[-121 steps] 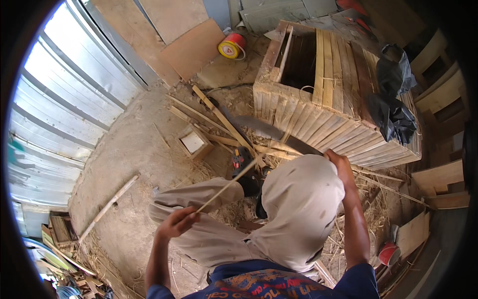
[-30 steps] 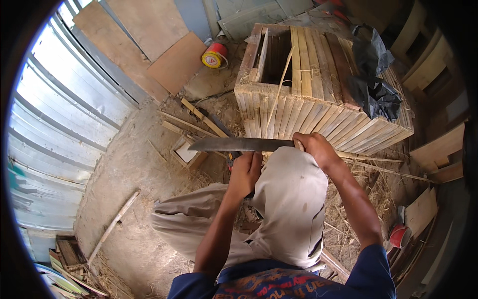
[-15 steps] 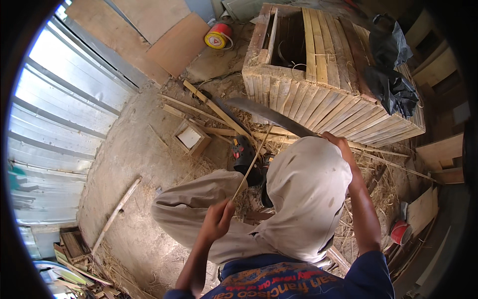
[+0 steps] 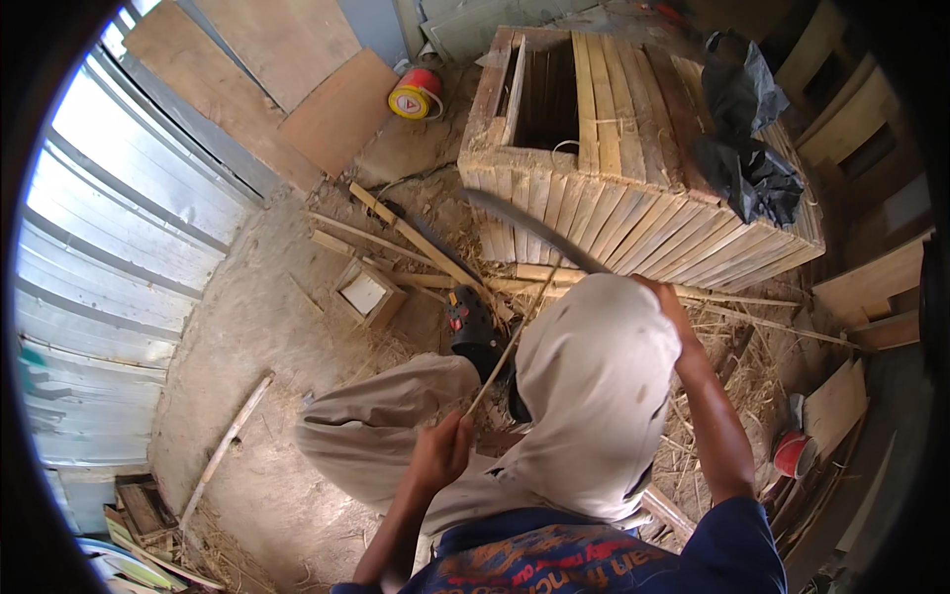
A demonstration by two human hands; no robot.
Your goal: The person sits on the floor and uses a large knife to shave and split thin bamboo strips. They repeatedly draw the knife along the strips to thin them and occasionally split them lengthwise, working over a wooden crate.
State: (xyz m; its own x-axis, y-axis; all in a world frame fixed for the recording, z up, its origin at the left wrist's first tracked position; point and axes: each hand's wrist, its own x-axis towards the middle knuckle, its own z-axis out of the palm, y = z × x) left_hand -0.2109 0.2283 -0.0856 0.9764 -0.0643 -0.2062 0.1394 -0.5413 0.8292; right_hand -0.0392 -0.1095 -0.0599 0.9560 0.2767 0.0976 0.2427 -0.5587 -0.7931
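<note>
The left hand (image 4: 440, 453) is closed with its fingers pinching the near end of a thin bamboo strip (image 4: 510, 342), which slants up and away over the person's raised knee (image 4: 594, 366) toward the far right. The right hand (image 4: 665, 297) sits just behind that knee with its fingers wrapped around the handle of a long curved blade (image 4: 529, 230), whose dark edge runs up to the far left and crosses the far end of the strip. Beyond them stands a slatted wooden crate (image 4: 633, 178) with a black plastic bag (image 4: 742, 148) on it, a yellow-and-red tape roll (image 4: 416, 94) lies at the far left, and a black power tool (image 4: 473, 332) rests on the straw-strewn dirt floor (image 4: 257, 337).
</note>
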